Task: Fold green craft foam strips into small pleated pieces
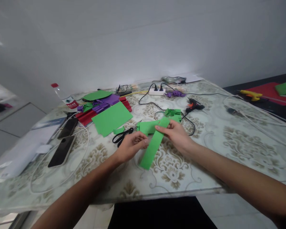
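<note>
A long green foam strip (153,147) is held above the patterned table (228,149) by both hands. My right hand (176,135) pinches its upper end. My left hand (131,145) grips its left edge near the middle, fingers curled. Behind the strip lies a folded green piece (146,126). Black scissors (122,135) lie just left of my left hand, beside a small green scrap (118,130).
A large green sheet (111,118), purple and red sheets (102,106) and a water bottle (64,97) lie at the back left. Two phones (62,149) with cables rest left. A black glue gun (193,105), power strip (157,91) and green cut pieces (173,114) sit behind my hands.
</note>
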`<state>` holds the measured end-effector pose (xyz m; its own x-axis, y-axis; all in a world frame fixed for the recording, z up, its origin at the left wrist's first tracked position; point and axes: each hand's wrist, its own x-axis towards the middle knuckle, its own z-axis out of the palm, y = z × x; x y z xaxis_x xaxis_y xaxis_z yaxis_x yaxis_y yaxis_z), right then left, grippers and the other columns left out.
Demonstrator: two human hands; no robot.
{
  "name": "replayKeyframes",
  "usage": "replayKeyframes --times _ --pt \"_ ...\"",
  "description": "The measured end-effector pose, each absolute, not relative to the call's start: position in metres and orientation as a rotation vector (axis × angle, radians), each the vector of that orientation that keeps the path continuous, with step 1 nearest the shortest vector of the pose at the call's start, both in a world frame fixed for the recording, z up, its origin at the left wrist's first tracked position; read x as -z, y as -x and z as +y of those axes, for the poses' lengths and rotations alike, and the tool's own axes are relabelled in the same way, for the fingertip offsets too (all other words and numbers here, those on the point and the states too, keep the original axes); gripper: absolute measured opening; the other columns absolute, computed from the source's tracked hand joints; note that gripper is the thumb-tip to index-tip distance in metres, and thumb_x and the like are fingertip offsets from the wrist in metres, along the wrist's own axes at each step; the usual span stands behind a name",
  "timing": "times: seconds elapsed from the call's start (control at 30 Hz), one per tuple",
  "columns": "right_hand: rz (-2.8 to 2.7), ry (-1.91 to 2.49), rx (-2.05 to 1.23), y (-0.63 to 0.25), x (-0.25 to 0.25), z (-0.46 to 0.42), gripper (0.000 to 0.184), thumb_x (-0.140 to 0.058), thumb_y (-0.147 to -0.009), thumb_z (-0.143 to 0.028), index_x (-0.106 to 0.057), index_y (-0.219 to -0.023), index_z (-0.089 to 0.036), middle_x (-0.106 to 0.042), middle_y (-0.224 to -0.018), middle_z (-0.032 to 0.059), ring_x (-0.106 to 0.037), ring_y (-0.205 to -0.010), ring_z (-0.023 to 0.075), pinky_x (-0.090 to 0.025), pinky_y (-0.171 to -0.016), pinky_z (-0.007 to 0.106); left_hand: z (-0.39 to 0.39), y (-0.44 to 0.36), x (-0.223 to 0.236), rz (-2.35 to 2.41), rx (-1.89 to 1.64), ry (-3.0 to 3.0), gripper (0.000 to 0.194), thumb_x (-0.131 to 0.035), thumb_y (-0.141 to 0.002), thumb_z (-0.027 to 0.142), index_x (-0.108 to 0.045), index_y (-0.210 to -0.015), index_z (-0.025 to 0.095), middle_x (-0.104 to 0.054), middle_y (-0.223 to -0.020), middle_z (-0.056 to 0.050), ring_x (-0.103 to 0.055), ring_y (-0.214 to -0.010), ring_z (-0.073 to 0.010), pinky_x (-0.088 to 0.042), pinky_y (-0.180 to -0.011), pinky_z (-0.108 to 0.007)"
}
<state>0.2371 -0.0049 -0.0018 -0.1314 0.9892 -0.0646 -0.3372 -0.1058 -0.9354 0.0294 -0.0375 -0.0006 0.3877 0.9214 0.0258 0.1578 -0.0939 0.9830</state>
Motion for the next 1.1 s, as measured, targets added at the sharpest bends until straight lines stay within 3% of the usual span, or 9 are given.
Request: replayKeyframes --times 0.23,0.53,0.63,0.73,1.1 --pt "-1.066 0.913 -1.595 -0.224 0.009 -0.021 0.034 -0.091 -0.059 -0.032 -0.071 -0.083 -0.02 -0.077 -0.088 0.0023 -0.07 -0.078 0.0196 -0.055 -0.071 0.031 -0.037 -0.036 0.01 1.058 -0.902 -1.646 0.026 -0.069 -0.084 0.041 -0.065 -0.082 0.015 -0.059 -0.067 0.001 -0.052 -0.061 -0.0112 -0.042 -0.058 -0.022" --pt "-1.104 0.954 -1.639 -0.223 0.007 -0.026 0.035 -0.091 -0.058 -0.028 -0.072 -0.084 -0.017 -0.076 -0.082 0.0036 -0.068 -0.073 0.0182 -0.053 -0.069 0.029 -0.037 -0.035 0.008 1.078 -0.897 -1.68 0.023 -0.067 -0.084 0.037 -0.065 -0.081 0.014 -0.062 -0.072 -0.001 -0.054 -0.067 -0.0126 -0.042 -0.06 -0.022" --pt "-1.047 0.926 -1.637 -0.227 0.006 -0.018 0.04 -0.092 -0.057 -0.027 -0.069 -0.09 -0.02 -0.076 -0.085 0.0024 -0.07 -0.076 0.0191 -0.054 -0.071 0.03 -0.037 -0.034 0.005 1.096 -0.851 -1.728 0.022 -0.066 -0.085 0.035 -0.064 -0.078 0.015 -0.058 -0.068 0.0 -0.052 -0.064 -0.0116 -0.041 -0.059 -0.021" --pt "-0.92 0.985 -1.597 -0.236 0.004 -0.005 0.051 -0.094 -0.051 -0.025 -0.066 -0.093 -0.021 -0.072 -0.073 -0.0014 -0.069 -0.069 0.0178 -0.054 -0.068 0.03 -0.036 -0.032 0.003 1.112 -0.841 -1.758 0.02 -0.066 -0.085 0.034 -0.064 -0.077 0.015 -0.06 -0.069 0.0 -0.052 -0.063 -0.0113 -0.041 -0.059 -0.021" --pt "-0.885 0.982 -1.599 -0.24 0.004 -0.001 0.043 -0.092 -0.058 -0.026 -0.064 -0.089 -0.021 -0.069 -0.072 -0.0025 -0.065 -0.068 0.0144 -0.051 -0.067 0.026 -0.034 -0.029 0.008 1.099 -0.824 -1.748 0.019 -0.064 -0.086 0.032 -0.064 -0.079 0.015 -0.062 -0.072 0.0 -0.054 -0.065 -0.0119 -0.042 -0.062 -0.022"
